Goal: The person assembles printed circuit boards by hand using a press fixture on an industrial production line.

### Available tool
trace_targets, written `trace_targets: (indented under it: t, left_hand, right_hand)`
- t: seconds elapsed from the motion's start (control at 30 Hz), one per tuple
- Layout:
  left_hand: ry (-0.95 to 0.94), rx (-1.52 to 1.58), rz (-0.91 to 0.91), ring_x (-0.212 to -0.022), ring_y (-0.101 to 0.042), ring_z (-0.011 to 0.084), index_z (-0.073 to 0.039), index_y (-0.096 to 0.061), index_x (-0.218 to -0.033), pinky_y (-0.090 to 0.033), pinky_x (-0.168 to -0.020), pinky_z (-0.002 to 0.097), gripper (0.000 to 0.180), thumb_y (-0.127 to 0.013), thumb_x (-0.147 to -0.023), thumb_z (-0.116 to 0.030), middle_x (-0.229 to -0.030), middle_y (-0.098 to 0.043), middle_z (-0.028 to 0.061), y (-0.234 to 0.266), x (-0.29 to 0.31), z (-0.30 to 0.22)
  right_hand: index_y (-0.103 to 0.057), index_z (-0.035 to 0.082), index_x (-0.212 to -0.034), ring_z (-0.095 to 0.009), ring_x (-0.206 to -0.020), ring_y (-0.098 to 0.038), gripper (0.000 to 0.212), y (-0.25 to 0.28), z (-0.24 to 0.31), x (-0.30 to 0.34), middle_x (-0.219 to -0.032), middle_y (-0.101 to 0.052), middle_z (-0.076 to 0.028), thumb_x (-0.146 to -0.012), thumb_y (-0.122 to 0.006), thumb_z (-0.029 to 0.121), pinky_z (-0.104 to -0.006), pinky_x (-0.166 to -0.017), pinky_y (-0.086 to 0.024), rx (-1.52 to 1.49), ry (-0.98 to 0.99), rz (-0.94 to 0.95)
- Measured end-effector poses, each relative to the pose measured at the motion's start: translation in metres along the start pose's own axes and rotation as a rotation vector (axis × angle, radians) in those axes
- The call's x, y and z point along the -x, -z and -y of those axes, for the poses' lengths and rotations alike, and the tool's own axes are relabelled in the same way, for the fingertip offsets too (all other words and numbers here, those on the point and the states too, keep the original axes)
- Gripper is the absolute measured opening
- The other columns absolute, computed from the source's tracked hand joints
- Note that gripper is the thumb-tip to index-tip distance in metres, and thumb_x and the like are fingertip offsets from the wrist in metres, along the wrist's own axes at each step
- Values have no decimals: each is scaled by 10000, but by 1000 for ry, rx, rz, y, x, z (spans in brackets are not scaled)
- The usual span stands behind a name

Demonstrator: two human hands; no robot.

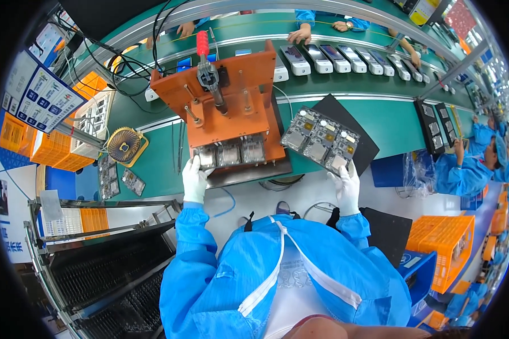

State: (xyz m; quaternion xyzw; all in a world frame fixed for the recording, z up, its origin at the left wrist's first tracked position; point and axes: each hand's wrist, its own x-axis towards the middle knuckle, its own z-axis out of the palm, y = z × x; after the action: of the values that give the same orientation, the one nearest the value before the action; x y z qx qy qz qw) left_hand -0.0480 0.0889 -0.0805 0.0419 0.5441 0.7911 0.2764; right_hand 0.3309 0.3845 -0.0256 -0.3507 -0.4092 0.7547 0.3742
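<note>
My gloved left hand (195,179) is at the front left of an orange press fixture (232,121), fingers closed on the end of a circuit board panel (230,153) that lies in its front. Metal shields show on that panel; the fixture hides its back part. To the right, my gloved right hand (346,185) pinches the near corner of a second circuit board panel (320,139). This one lies tilted over a black mat (365,148) on the green bench. A toggle clamp with a red handle (202,43) stands upright on the fixture.
Behind the fixture, a conveyor carries a row of white boxed devices (322,61), with other people's hands beyond it. Left are a small fan (124,146), loose circuit boards (133,182) and orange crates (54,144). A black rack (119,265) stands lower left, an orange crate (441,248) lower right.
</note>
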Motion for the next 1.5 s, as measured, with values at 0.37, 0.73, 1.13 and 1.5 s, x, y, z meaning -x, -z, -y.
trace_targets:
  t: [0.37, 0.73, 1.13, 1.5]
  left_hand:
    - [-71, -436, -203, -1051, -667, 134, 19, -692, -1269, -535, -954, 299, 312, -607, -1134, -249, -1155, -728, 47, 137, 136, -76]
    - [-535, -1452, 181, -1078, -742, 352, -118, -787, -1066, -589, -898, 460, 147, -733, -981, -225, -1090, -781, 121, 24, 124, -82]
    - [-697, -1597, 348, -1482, -474, 434, -102, -807, -950, -410, -1192, 560, 135, -803, -906, -230, -1520, -605, 166, 9, 77, -54]
    - [-544, -1484, 422, -1378, -581, 433, -100, -813, -947, -523, -1104, 483, 133, -847, -880, -210, -1615, -526, 202, -6, 27, -42]
  right_hand:
    - [-282, 48, -1700, -299, -1308, -645, 644, -82, -76, -44, -1551, -541, -151, -1128, -573, 109, -486, -1032, -603, -29, -226, 228]
    - [-352, 47, -1655, -297, -1300, -646, 542, -186, -111, -81, -1578, -507, -140, -1138, -514, 64, -481, -1032, -620, 98, -333, 390]
    - [-460, -11, -1591, -268, -1266, -647, 489, -198, -103, -87, -1506, -548, -151, -1129, -575, 102, -421, -1000, -635, 324, -190, 405]
    - [-724, -7, -1278, -260, -938, -660, 316, -182, -132, -117, -1044, -682, -136, -970, -748, 58, -383, -886, -527, 732, 224, 308]
